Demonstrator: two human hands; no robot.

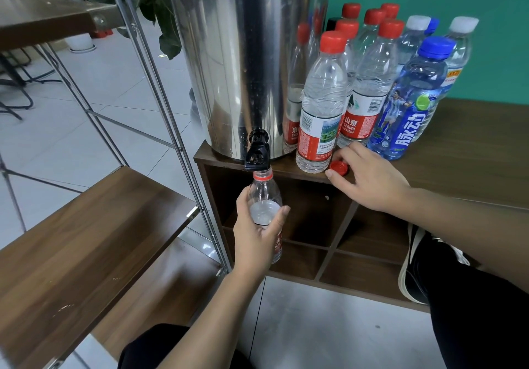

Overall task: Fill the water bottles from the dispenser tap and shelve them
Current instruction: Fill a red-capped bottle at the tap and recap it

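Left hand grips uncapped bottle under black tap | right hand fingers loosely spread touching red cap right of tap | keep mouth centred below spout.

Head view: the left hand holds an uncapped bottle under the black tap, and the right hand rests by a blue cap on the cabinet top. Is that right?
Not quite: the cap by the right hand is red, not blue, as the head view shows. The rest holds: the left hand holds the uncapped bottle under the black tap, and the cap lies on the cabinet top.
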